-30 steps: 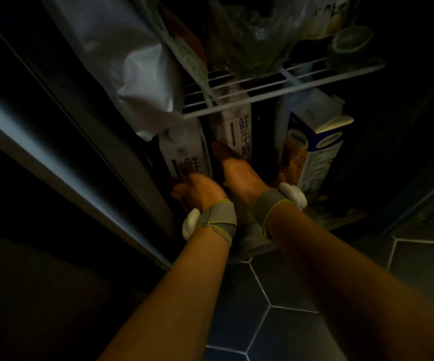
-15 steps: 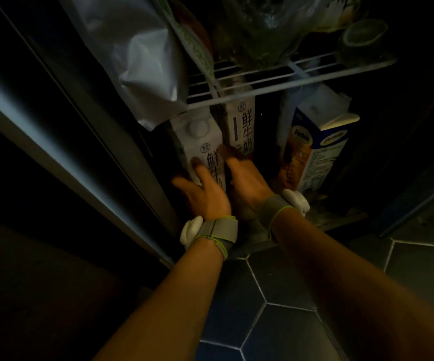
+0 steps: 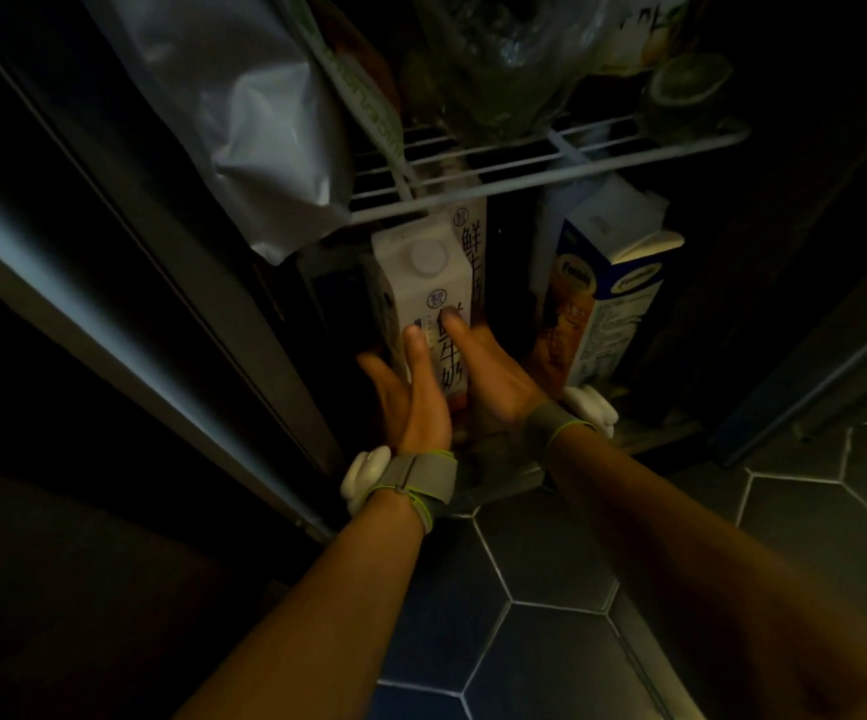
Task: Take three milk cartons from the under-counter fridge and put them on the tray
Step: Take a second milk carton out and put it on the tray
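The under-counter fridge stands open and dark. A white milk carton (image 3: 423,283) with a round cap and black characters leans out from the bottom shelf. My left hand (image 3: 410,402) presses its front and left side with fingers spread. My right hand (image 3: 496,379) holds its right side, fingertips on the front. A second white milk carton (image 3: 473,236) stands right behind it under the wire shelf. A blue and white carton (image 3: 610,298) stands to the right. No tray is in view.
A white wire shelf (image 3: 550,171) hangs just above the cartons, loaded with a pale plastic bag (image 3: 244,122) and clear bags. The fridge door frame (image 3: 124,324) runs along the left. Dark hexagonal floor tiles (image 3: 540,553) lie below my arms.
The front white carton has come forward out from under the wire shelf. Both hands have shifted up along its sides, and the left fingers have spread wider.
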A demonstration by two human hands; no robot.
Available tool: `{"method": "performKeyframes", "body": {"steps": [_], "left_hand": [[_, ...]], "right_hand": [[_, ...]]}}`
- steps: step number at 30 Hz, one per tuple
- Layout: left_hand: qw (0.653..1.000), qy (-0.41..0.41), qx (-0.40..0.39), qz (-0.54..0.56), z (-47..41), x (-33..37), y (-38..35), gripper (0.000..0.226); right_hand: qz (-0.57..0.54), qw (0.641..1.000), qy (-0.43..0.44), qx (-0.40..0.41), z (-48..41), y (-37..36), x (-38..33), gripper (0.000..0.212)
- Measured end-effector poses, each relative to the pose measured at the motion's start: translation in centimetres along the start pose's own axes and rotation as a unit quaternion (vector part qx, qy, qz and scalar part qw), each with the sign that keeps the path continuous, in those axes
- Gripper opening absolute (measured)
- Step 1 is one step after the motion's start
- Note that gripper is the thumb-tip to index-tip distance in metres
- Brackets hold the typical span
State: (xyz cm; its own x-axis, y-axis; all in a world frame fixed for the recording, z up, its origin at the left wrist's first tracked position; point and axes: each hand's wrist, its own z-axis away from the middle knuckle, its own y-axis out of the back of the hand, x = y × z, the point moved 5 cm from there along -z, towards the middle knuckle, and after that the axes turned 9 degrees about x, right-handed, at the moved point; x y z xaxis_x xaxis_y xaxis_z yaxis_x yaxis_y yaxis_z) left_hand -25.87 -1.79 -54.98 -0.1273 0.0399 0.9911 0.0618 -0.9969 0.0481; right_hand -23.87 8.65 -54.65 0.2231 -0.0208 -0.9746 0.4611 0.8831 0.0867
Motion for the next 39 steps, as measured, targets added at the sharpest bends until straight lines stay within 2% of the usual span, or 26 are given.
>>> {"method": "performKeyframes", "body": {"steps": [3,4,10,14,19,21,23,26,30,35,39], "left_hand": [[0.999,-0.023,-0.035,0.016,1.3,1.0,0.2,0.060],[0.998,-0.031,-0.049,0.012,2.0,1.3,0.2,0.062],[0.987,-0.031,-0.157,-0.006,8.1,4.2,-0.1,0.071],[0.979,-0.009,-0.202,-0.022,12.5,7.3,0.3,0.056],[0.970,0.032,-0.238,-0.046,19.9,14.7,1.8,0.057],[0.968,0.024,-0.239,-0.066,22.2,17.8,2.7,0.063],[0.964,0.044,-0.244,-0.098,24.4,23.0,3.8,0.063],[0.962,0.025,-0.259,-0.085,26.4,29.1,4.7,0.071],[0.957,0.017,-0.285,-0.057,29.4,37.7,6.6,0.073],[0.943,0.013,-0.331,-0.040,31.2,48.3,8.9,0.056],[0.941,0.004,-0.337,-0.039,31.3,58.1,11.3,0.072]], "right_hand": [[-0.001,0.999,0.028,0.016,1.7,1.2,-0.1,0.061],[0.002,0.999,0.036,0.019,2.5,1.8,-0.3,0.051],[-0.057,0.997,0.022,0.049,9.9,5.8,-1.8,0.030],[-0.069,0.992,-0.028,0.098,15.2,8.2,-3.4,0.038],[-0.074,0.980,-0.087,0.166,23.9,11.3,-9.8,0.058],[-0.042,0.979,-0.068,0.185,26.5,11.8,-13.4,0.052],[-0.046,0.972,-0.097,0.207,29.9,13.0,-18.9,0.041],[0.002,0.974,-0.067,0.214,32.8,14.0,-25.4,0.042],[-0.006,0.976,-0.060,0.211,37.5,14.2,-33.4,0.070],[-0.012,0.978,-0.057,0.201,41.3,14.3,-43.3,0.065],[-0.003,0.983,-0.044,0.176,43.5,13.7,-51.7,0.063]]}}
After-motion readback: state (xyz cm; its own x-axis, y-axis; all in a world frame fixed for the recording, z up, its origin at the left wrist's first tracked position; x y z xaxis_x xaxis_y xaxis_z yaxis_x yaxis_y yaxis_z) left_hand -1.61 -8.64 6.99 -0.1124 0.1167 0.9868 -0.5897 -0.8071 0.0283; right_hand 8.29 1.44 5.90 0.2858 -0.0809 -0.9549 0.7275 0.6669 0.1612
